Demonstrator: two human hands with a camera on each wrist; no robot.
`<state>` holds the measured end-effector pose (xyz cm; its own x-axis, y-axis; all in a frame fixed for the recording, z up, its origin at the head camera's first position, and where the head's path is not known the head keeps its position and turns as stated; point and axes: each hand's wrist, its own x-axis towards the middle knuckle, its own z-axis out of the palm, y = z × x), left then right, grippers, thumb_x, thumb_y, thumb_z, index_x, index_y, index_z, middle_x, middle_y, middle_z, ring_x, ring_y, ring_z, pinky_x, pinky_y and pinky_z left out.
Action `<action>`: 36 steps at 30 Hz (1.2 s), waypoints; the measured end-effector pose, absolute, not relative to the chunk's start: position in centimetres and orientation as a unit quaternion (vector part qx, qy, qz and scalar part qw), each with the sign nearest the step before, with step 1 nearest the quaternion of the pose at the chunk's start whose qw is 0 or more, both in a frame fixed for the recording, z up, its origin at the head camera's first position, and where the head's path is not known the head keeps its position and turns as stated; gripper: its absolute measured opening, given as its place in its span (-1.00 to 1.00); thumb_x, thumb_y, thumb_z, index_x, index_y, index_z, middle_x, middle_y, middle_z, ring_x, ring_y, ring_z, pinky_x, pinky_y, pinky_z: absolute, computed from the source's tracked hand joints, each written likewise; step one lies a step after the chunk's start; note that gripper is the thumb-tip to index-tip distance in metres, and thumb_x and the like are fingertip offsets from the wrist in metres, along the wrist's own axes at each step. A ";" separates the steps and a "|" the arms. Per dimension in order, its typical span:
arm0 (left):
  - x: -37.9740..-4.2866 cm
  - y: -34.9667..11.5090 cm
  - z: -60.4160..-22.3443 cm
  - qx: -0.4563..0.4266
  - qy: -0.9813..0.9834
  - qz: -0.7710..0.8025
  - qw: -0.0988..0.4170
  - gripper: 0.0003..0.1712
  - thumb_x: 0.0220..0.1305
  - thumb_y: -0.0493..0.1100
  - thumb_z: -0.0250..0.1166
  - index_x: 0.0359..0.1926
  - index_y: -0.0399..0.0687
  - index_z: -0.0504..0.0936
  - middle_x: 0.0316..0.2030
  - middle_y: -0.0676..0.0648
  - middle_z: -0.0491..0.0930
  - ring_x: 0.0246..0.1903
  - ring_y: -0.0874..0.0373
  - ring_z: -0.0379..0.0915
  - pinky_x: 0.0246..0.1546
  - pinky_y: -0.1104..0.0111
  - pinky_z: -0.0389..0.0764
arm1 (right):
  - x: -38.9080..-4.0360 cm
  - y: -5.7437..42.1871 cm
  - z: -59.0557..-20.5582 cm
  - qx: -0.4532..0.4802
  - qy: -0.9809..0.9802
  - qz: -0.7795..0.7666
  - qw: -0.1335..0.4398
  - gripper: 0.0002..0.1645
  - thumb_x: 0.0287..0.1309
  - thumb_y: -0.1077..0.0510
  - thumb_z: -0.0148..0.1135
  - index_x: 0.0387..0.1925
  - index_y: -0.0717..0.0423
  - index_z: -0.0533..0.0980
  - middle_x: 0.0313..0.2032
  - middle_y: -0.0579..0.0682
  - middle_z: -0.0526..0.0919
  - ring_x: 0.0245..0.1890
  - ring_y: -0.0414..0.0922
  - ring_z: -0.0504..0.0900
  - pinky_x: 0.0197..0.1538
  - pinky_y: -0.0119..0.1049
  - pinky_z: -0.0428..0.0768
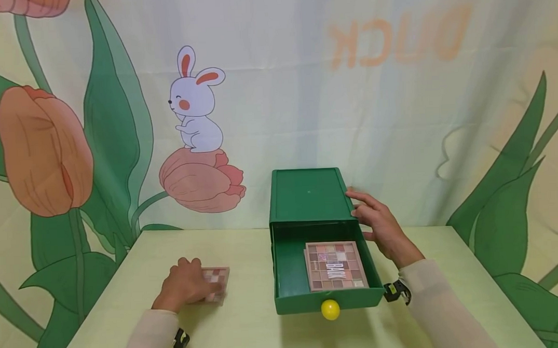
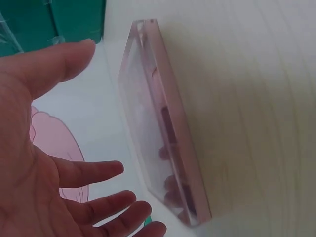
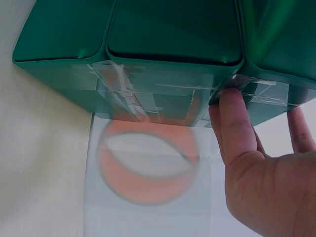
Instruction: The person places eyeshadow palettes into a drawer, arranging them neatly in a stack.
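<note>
A pinkish eyeshadow palette [image 1: 216, 280] with a clear lid lies on the table at the left. Over its left part is my left hand [image 1: 185, 284]; in the left wrist view its thumb and fingers are spread, with a gap between them and the palette [image 2: 160, 123]. My right hand [image 1: 384, 226] touches the right side of a green drawer box [image 1: 310, 193], its fingertips [image 3: 234, 108] against the taped side wall. The box's drawer [image 1: 288, 277] is pulled out toward me, a yellow ball knob [image 1: 330, 310] on its front. Stacked palettes [image 1: 336, 265] lie inside on the right.
The light table [image 1: 248, 331] ends at a printed curtain [image 1: 276, 101] right behind the box. Bare drawer floor shows left of the stacked palettes. Dark wrist devices [image 1: 397, 292] sit on both sleeves.
</note>
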<state>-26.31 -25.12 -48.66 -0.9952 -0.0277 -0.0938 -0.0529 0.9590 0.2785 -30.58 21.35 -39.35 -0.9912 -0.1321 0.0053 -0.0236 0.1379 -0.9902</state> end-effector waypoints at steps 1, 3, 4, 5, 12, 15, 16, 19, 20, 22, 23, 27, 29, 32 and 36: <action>-26.3 -25.0 -48.8 -0.022 0.988 0.143 0.048 -0.02 0.02 0.41 0.50 0.10 -0.36 0.53 -0.19 -0.28 0.43 -0.21 -0.15 0.41 -0.27 -0.01 0.59 | -30.6 21.3 -39.4 -0.052 0.753 -0.655 0.042 -0.28 0.45 0.05 0.01 0.60 -0.26 0.28 0.64 0.00 0.19 0.52 0.32 0.33 0.39 0.42 0.45; -26.4 -24.7 -49.0 -0.027 0.988 0.142 0.054 -0.03 0.01 0.40 0.51 0.09 -0.36 0.53 -0.19 -0.27 0.43 -0.20 -0.14 0.41 -0.28 0.01 0.59 | -30.6 21.3 -39.5 -0.052 0.752 -0.656 0.042 -0.28 0.46 0.05 0.01 0.60 -0.25 0.28 0.65 -0.02 0.18 0.52 0.32 0.33 0.38 0.41 0.45; -26.4 -24.6 -49.1 -0.029 0.988 0.143 0.057 -0.03 0.00 0.39 0.51 0.09 -0.36 0.53 -0.19 -0.27 0.43 -0.19 -0.14 0.40 -0.28 0.01 0.59 | -30.5 21.3 -39.5 -0.052 0.752 -0.656 0.042 -0.28 0.46 0.05 0.01 0.60 -0.25 0.28 0.65 -0.03 0.17 0.52 0.32 0.33 0.39 0.42 0.45; -26.3 -24.4 -49.1 -0.032 0.987 0.144 0.060 -0.02 -0.01 0.39 0.52 0.09 -0.36 0.53 -0.19 -0.26 0.42 -0.18 -0.15 0.40 -0.28 0.01 0.58 | -30.5 21.3 -39.5 -0.052 0.752 -0.656 0.042 -0.28 0.46 0.05 0.01 0.60 -0.24 0.28 0.65 -0.05 0.16 0.52 0.32 0.33 0.39 0.42 0.44; -26.4 -23.9 -49.6 -0.051 0.987 0.143 0.060 0.00 -0.07 0.38 0.58 0.09 -0.37 0.56 -0.19 -0.28 0.43 -0.13 -0.18 0.37 -0.27 -0.01 0.60 | -30.5 21.2 -39.5 -0.052 0.756 -0.652 0.041 -0.28 0.46 0.04 0.01 0.60 -0.25 0.28 0.65 -0.05 0.16 0.52 0.33 0.33 0.39 0.45 0.41; -26.5 -24.0 -49.9 -0.058 0.986 0.142 0.063 0.02 -0.08 0.38 0.58 0.10 -0.38 0.55 -0.17 -0.30 0.43 -0.10 -0.19 0.36 -0.24 -0.03 0.62 | -30.5 21.2 -39.5 -0.053 0.757 -0.650 0.041 -0.29 0.47 0.03 0.00 0.60 -0.26 0.27 0.65 -0.02 0.18 0.51 0.33 0.33 0.40 0.46 0.40; -26.5 -24.0 -49.9 -0.059 0.986 0.142 0.064 0.03 -0.08 0.38 0.58 0.11 -0.38 0.55 -0.16 -0.31 0.43 -0.09 -0.20 0.36 -0.23 -0.03 0.62 | -30.5 21.2 -39.5 -0.054 0.757 -0.650 0.041 -0.29 0.47 0.03 0.00 0.60 -0.26 0.27 0.63 0.00 0.21 0.51 0.33 0.33 0.39 0.46 0.40; -26.5 -24.0 -50.0 -0.059 0.986 0.140 0.068 0.02 -0.08 0.35 0.59 0.12 -0.39 0.53 -0.15 -0.32 0.42 -0.08 -0.22 0.36 -0.22 -0.05 0.62 | -30.5 21.3 -39.6 -0.057 0.757 -0.650 0.041 -0.29 0.47 0.02 0.00 0.60 -0.26 0.27 0.61 0.06 0.26 0.50 0.34 0.34 0.39 0.47 0.40; -26.5 -24.0 -50.0 -0.060 0.986 0.140 0.070 0.02 -0.08 0.34 0.59 0.12 -0.39 0.52 -0.14 -0.33 0.41 -0.08 -0.23 0.35 -0.21 -0.05 0.62 | -30.6 21.3 -39.6 -0.059 0.757 -0.649 0.041 -0.29 0.47 0.02 -0.01 0.61 -0.27 0.27 0.60 0.07 0.26 0.50 0.34 0.34 0.39 0.47 0.40; -26.4 -23.9 -49.8 -0.064 0.985 0.140 0.074 0.00 -0.08 0.32 0.60 0.11 -0.40 0.52 -0.14 -0.34 0.40 -0.08 -0.25 0.35 -0.21 -0.06 0.61 | -30.5 21.3 -39.6 -0.062 0.757 -0.649 0.040 -0.29 0.47 0.02 -0.01 0.61 -0.27 0.27 0.61 0.06 0.25 0.50 0.34 0.34 0.39 0.48 0.39; -26.4 -23.8 -49.7 -0.067 0.985 0.142 0.076 -0.01 -0.07 0.30 0.61 0.11 -0.41 0.52 -0.14 -0.35 0.40 -0.08 -0.25 0.35 -0.21 -0.06 0.61 | -30.5 21.3 -39.6 -0.064 0.757 -0.648 0.040 -0.29 0.47 0.02 -0.01 0.61 -0.27 0.27 0.62 0.06 0.24 0.50 0.34 0.34 0.39 0.48 0.39; -26.5 -23.5 -49.4 -0.088 0.979 0.160 0.087 -0.01 -0.07 0.26 0.62 0.09 -0.45 0.49 -0.14 -0.38 0.38 -0.09 -0.28 0.33 -0.19 -0.06 0.59 | -30.6 21.3 -39.6 -0.064 0.758 -0.648 0.039 -0.29 0.47 0.02 0.00 0.60 -0.27 0.27 0.62 0.05 0.22 0.49 0.33 0.35 0.39 0.49 0.39; -26.5 -23.4 -49.3 -0.100 0.976 0.169 0.091 0.01 -0.09 0.25 0.62 0.10 -0.47 0.46 -0.15 -0.39 0.37 -0.09 -0.29 0.32 -0.18 -0.06 0.58 | -30.6 21.3 -39.6 -0.064 0.757 -0.649 0.039 -0.29 0.47 0.01 0.00 0.60 -0.27 0.27 0.61 0.07 0.25 0.49 0.32 0.36 0.39 0.48 0.40; -26.5 -23.3 -49.4 -0.112 0.973 0.179 0.089 0.04 -0.14 0.24 0.62 0.10 -0.49 0.42 -0.15 -0.41 0.35 -0.10 -0.30 0.31 -0.18 -0.05 0.57 | -30.6 21.4 -39.6 -0.065 0.757 -0.649 0.039 -0.28 0.47 0.01 0.00 0.61 -0.27 0.26 0.61 0.09 0.24 0.50 0.33 0.35 0.39 0.48 0.39; -26.5 -22.9 -49.5 -0.121 0.972 0.186 0.083 0.09 -0.16 0.24 0.62 0.12 -0.50 0.38 -0.14 -0.43 0.34 -0.09 -0.31 0.30 -0.19 -0.07 0.60 | -30.6 21.5 -39.7 -0.061 0.757 -0.649 0.038 -0.28 0.46 0.01 0.00 0.61 -0.27 0.27 0.62 0.08 0.23 0.51 0.34 0.32 0.40 0.51 0.36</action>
